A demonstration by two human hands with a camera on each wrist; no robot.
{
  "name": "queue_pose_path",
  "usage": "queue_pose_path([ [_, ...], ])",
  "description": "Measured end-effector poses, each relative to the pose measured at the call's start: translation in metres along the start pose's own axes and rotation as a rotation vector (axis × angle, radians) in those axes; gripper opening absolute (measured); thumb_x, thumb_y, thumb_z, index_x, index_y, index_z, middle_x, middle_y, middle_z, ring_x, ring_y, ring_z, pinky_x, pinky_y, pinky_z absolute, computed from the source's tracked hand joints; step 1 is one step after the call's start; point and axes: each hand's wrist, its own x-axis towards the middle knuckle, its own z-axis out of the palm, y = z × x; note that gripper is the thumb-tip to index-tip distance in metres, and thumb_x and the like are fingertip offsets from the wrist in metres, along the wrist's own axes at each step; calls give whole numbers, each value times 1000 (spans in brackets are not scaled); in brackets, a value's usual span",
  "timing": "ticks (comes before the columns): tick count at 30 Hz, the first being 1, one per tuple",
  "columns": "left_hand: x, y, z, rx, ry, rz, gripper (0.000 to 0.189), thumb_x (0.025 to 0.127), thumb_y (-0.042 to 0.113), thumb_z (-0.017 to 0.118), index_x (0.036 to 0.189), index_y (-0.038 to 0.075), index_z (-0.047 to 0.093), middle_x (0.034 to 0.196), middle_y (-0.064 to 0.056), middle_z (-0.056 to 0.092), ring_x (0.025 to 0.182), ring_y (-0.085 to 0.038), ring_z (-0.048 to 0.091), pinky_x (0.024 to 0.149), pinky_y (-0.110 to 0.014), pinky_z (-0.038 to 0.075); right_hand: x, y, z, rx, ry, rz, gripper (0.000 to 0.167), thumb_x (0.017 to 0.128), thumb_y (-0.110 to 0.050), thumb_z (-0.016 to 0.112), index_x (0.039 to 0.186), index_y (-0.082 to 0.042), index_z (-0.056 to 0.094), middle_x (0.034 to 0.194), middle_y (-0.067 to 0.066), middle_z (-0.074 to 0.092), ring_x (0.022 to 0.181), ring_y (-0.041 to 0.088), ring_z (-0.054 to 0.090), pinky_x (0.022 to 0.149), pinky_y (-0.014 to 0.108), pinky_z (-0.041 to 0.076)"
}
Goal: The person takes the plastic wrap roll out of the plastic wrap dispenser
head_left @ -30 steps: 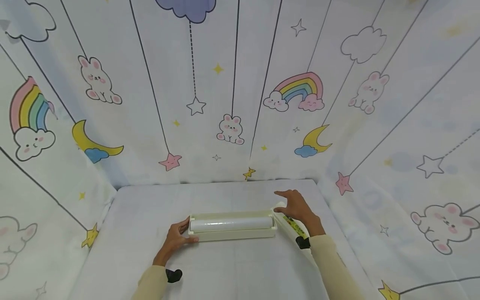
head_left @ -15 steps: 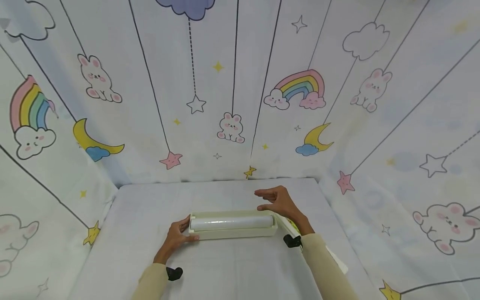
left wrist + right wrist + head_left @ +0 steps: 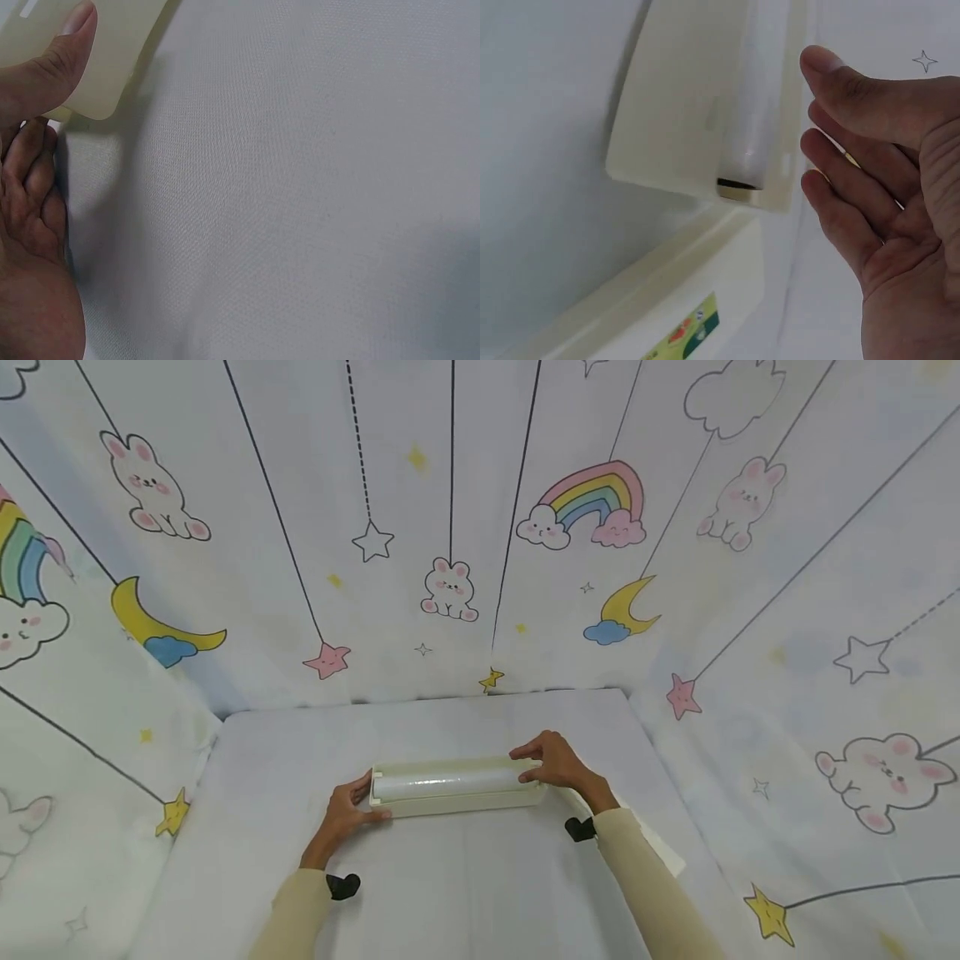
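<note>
Dispenser tray (image 3: 459, 805): cream plastic, it lay lengthwise across the white tabletop (image 3: 480, 877) before me, and I judged it light, stiff and hollow, apt to slide if pushed from one end alone
Film roll (image 3: 450, 783): white and glossy, it rested inside the tray, in my judgement the heavier part, slick on the surface and likely to spin under a fingertip
Roll end (image 3: 739, 184): a dark edge showed here beside the end wall, and I reckoned the two ends the best places to take hold, sparing the film from nails and creases
Left hand (image 3: 343, 811): I gripped the tray's left end, thumb on the near wall, fingers bent behind, a sound anchor for so rigid a shell
Right hand (image 3: 558, 762): thumb and gently curved fingers stood well apart with nothing between them, at the tray's right end; whether a fingertip touched the rim, I could not tell
Labelled cover (image 3: 731, 274): it lay at an angle just off that end, partly beneath my right sleeve (image 3: 652, 877), probably light, rigid and best lifted by its long edges
</note>
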Motion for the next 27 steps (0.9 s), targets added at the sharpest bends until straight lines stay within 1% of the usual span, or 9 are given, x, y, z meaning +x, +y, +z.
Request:
queue_pose_path([
  [3,3,-1,-1,-1,8,-6,104,81,11,98,165,-5,39,167,-24,47,156,-46,46,130,-53,36,3,3,7,-151,-13,28,52,77,-9,99,126,-6,82,123,7,83,114,30,76,100,46,65],
  [5,5,-2,-2,-6,4,-8,104,82,11,97,165,-5,38,168,-24,46,158,-45,45,131,-52,34,5,2,9,-257,-43,39,54,78,-11,99,129,-8,81,124,7,83,110,30,72,96,44,63],
  [8,7,-2,0,-21,-10,-17,105,82,11,97,166,-4,37,170,-23,43,160,-42,42,132,-49,32,6,-1,11,-399,-98,28,56,81,-13,97,133,-7,79,125,10,80,108,29,68,97,44,60],
  [10,8,-2,2,-17,-21,-21,105,83,12,97,167,-4,36,172,-22,41,161,-42,41,133,-48,31,6,-3,13,-467,-129,20,55,84,-13,96,135,-6,77,125,11,77,110,30,67,100,44,59],
  [12,9,-2,3,-11,-31,-24,106,83,12,96,167,-4,34,172,-22,39,161,-43,40,133,-48,31,6,-4,16,-499,-143,20,54,86,-13,94,136,-4,77,125,12,76,112,31,67,103,45,59],
  [15,11,-1,2,-1,-19,-29,106,83,12,97,167,-4,35,172,-22,40,160,-43,41,133,-47,31,12,-9,17,-540,-156,9,49,87,-11,93,133,-2,77,124,13,76,112,32,68,101,44,60],
  [21,13,-2,1,2,-25,-33,105,84,12,96,168,-2,34,173,-21,40,161,-41,41,134,-48,30,18,-15,19,-641,-158,-23,34,89,-8,91,120,-2,79,113,13,77,103,32,70,92,44,62],
  [23,13,-2,1,3,-29,-26,104,85,11,95,168,-2,34,172,-21,41,161,-41,42,134,-49,30,20,-15,20,-663,-159,-16,31,88,-6,91,116,-2,78,110,14,76,100,31,70,90,45,62],
  [27,13,-2,3,4,-34,-26,104,85,12,95,168,-1,34,172,-22,41,160,-41,42,133,-49,31,22,-10,25,-677,-171,19,32,88,-6,91,117,-3,76,110,14,76,102,31,71,91,45,62],
])
